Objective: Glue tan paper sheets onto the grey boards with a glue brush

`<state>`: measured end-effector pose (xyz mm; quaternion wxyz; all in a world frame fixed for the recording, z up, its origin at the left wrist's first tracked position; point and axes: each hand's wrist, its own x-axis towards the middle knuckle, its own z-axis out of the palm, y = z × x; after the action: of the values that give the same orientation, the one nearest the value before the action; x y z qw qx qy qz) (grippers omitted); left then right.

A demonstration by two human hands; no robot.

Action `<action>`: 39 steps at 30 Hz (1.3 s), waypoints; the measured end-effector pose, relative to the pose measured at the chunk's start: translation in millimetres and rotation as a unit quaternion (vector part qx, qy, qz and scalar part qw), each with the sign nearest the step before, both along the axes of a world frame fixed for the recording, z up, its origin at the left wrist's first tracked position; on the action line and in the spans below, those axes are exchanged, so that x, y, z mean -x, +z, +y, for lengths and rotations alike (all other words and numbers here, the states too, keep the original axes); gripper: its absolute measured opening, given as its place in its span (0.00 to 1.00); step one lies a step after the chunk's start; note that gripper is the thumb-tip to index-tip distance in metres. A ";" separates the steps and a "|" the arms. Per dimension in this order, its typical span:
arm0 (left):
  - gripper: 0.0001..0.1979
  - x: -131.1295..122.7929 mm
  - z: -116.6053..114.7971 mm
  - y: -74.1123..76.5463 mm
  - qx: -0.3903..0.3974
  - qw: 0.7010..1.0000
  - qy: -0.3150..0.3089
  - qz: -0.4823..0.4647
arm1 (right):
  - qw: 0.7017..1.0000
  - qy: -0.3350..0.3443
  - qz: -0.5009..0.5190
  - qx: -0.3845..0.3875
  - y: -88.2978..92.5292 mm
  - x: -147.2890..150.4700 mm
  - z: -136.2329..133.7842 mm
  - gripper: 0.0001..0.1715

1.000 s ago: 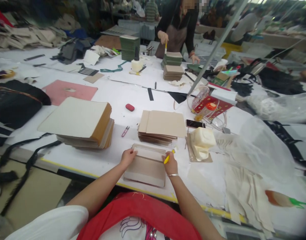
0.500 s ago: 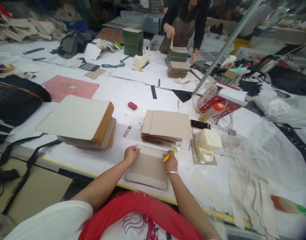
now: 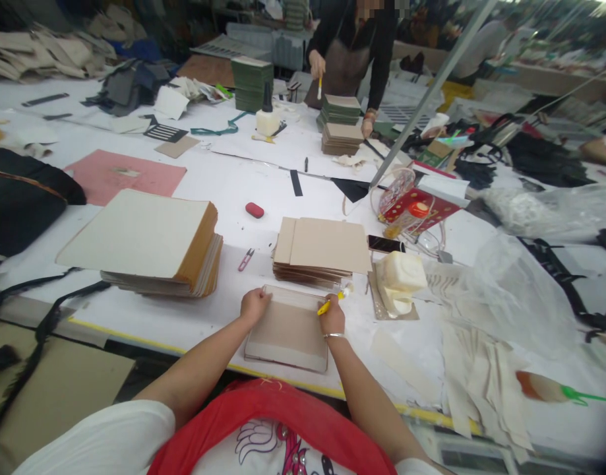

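A beige rectangular panel with a paler folded rim (image 3: 287,333) lies flat near the table's front edge, between my hands. My left hand (image 3: 254,305) is closed, fingers pinching the panel's far left corner. At the far right corner, my right hand (image 3: 333,319) presses on the panel's edge while gripping a yellow-handled brush (image 3: 327,306), its pale bristles pointing away to the right. Just beyond sits a stack of beige boards (image 3: 327,244). To the right, a whitish glue container (image 3: 404,272) rests tipped on a small board.
A tall stack of large pale boards (image 3: 139,231) stands left. Small pink thread snips (image 3: 246,259), a red oval case (image 3: 254,210) and a phone (image 3: 386,244) lie beyond. Fabric strips (image 3: 481,376) hang at right. A slanted metal pole (image 3: 431,95) rises. Across the table, a co-worker holds another brush.
The view has shifted slightly, so the things sit a little further left. My hands keep the same hold on the panel and brush. The co-worker's brush hand has moved slightly off the stack.
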<state>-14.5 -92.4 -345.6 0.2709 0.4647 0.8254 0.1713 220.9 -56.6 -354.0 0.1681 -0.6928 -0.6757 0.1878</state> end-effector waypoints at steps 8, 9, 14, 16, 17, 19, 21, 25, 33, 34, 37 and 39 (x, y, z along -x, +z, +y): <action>0.13 -2.8 -1.5 6.3 0.005 1.000 0.004 0.016 | 1.000 0.009 -0.020 -0.008 -6.0 -0.2 3.3 0.13; 0.13 -2.6 -1.2 7.6 0.008 1.000 0.006 0.015 | 1.000 0.013 -0.026 -0.009 -5.0 -0.1 3.4 0.14; 0.10 4.6 -6.6 18.5 0.028 0.999 0.029 0.018 | 0.998 -0.023 -0.058 -0.003 4.1 -8.2 -1.4 0.22; 0.08 11.0 -18.5 28.0 0.020 0.999 0.038 0.033 | 0.998 -0.037 -0.057 -0.004 8.7 -17.6 -7.4 0.25; 0.07 15.2 -27.4 34.9 -0.004 0.999 0.033 0.043 | 0.998 -0.041 -0.053 -0.007 10.8 -23.5 -11.5 0.25; 0.05 26.1 -50.4 54.0 -0.100 0.993 -0.002 0.069 | 0.998 -0.049 -0.035 -0.020 14.3 -36.0 -21.9 0.23; 0.06 43.0 -76.0 79.8 -0.239 0.964 -0.048 0.103 | 0.998 -0.045 -0.001 -0.043 16.4 -47.2 -34.6 0.22; 0.20 99.7 -107.9 134.5 -0.413 0.878 -0.034 0.241 | 0.996 -0.002 0.053 -0.076 17.6 -53.2 -59.2 0.19; 0.15 189.2 -95.2 170.7 -0.263 0.880 -0.112 0.380 | 0.990 0.075 0.103 -0.063 17.9 -16.9 -77.2 0.16; 0.13 191.0 -95.9 174.9 -0.256 0.877 -0.129 0.385 | 0.988 0.089 0.111 -0.064 17.5 -14.7 -78.4 0.16; 0.08 181.9 -102.2 191.0 -0.262 0.867 -0.177 0.384 | 0.981 0.108 0.139 -0.078 18.0 -12.3 -79.0 0.17; 0.07 161.3 -110.1 198.9 -0.294 0.849 -0.205 0.388 | 0.977 0.114 0.159 -0.086 25.1 -11.2 -79.7 0.17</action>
<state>-175.8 -202.5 -146.7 -0.1916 0.7101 0.6602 0.1519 232.1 -136.3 -328.9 0.3092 -0.5553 -0.7288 0.2547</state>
